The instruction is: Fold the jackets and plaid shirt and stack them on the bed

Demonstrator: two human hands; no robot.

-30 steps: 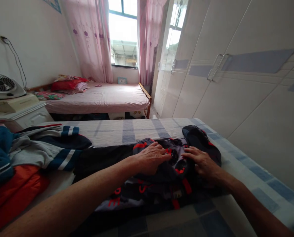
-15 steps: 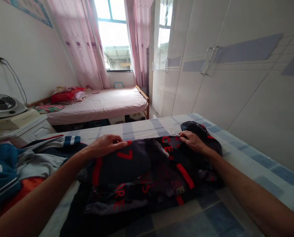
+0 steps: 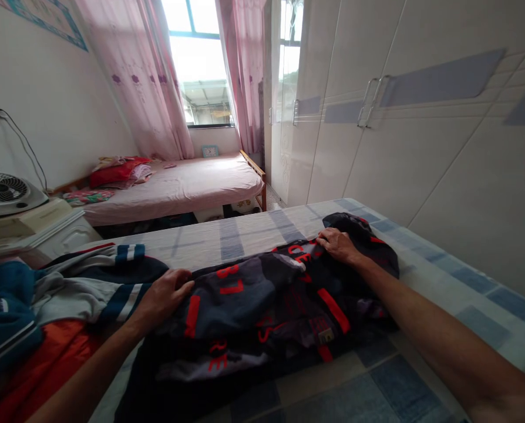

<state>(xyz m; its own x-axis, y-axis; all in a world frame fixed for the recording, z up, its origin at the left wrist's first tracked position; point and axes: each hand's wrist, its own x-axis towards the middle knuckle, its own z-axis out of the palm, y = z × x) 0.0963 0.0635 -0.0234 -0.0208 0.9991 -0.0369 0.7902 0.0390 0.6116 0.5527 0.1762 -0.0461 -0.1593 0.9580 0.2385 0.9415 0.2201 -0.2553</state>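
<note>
A black jacket (image 3: 245,299) with red lettering and red stripes lies folded across the near bed. My left hand (image 3: 168,294) pinches its far left edge, thumb and fingers closed on the cloth. At the far edge, near the right end, my right hand (image 3: 336,244) grips the same jacket with bent fingers. Beyond that hand, a bunched part of the dark cloth rests on the sheet. Red marks like digits now show on the panel between my hands.
Left of the jacket lie grey, blue and orange clothes (image 3: 75,294). A checked sheet (image 3: 421,376) covers the near bed. White wardrobe doors (image 3: 443,158) rise on the right. Farther off are a pink bed (image 3: 201,182) and a fan (image 3: 7,191) on a cabinet.
My left hand has moved left and nearer to me, drawing the jacket's left edge with it, so more of the red digits shows. My right hand has stayed nearly in place.
</note>
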